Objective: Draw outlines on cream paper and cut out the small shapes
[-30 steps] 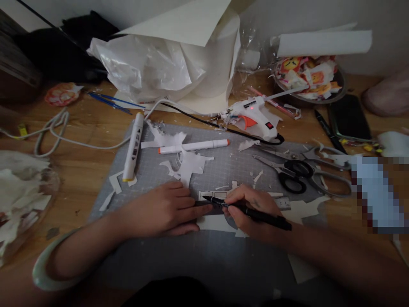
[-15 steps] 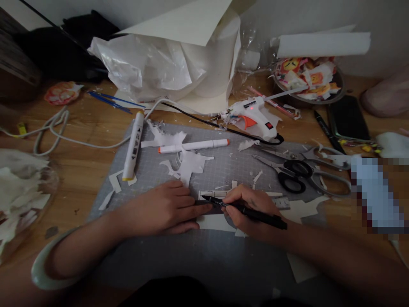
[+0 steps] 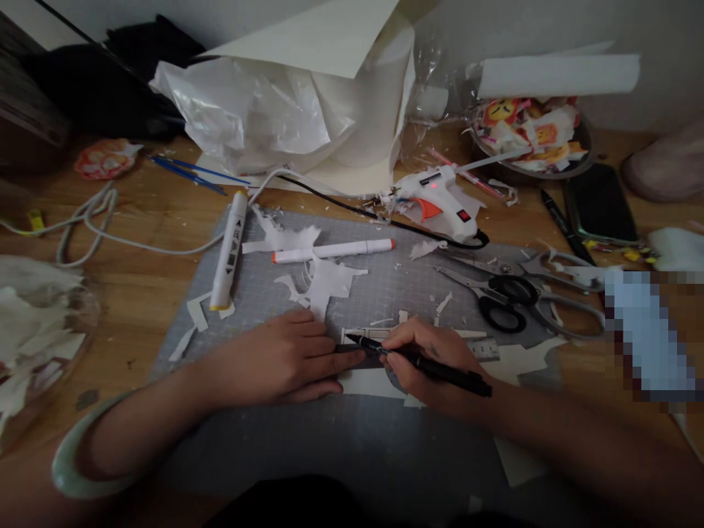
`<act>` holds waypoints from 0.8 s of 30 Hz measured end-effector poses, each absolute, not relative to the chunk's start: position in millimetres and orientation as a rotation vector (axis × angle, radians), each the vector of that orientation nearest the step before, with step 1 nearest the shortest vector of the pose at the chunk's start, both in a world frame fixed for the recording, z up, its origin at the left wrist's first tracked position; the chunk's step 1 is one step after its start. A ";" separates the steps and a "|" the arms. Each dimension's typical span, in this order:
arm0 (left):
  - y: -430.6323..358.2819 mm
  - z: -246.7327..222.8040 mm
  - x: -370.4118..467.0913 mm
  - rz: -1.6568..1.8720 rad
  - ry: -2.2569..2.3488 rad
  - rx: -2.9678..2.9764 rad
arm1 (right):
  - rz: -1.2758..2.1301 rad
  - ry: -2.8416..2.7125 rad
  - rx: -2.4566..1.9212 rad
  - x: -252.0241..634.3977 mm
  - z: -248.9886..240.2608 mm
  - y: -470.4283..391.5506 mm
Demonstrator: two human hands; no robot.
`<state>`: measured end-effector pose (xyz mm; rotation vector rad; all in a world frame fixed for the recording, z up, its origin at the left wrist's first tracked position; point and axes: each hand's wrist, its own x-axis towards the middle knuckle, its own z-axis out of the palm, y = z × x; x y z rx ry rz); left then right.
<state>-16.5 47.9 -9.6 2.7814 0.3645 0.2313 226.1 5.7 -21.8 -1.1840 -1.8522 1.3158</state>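
A black pen is pinched in my right hand. Its tip is at a pale paper strip marked with dark ruled lines. My left hand lies with its fingers stretched out, the index finger pressing on a metal ruler along the strip's near edge. Both hands partly cover the ruler. Under it and nearer to me is a piece of cream paper. All of this rests on a grey cutting mat.
Beyond my hands lie paper scraps, an orange-tipped marker and a yellow-tipped marker. Scissors are to the right. A white glue gun with a lit red light stands behind, its cable across the table.
The pen's rear end has tilted very slightly down and left. The left hand and the ruler look unmoved.
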 end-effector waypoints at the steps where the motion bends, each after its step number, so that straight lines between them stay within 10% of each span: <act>1: 48.0 -9.8 -16.6 0.235 0.362 2.784 | 1.323 -1.846 -1.190 226.0 -21.9 5.5; 24: 47.7 -10.0 -16.8 0.196 0.354 2.799 | 1.307 -1.849 -1.188 226.0 -20.8 5.5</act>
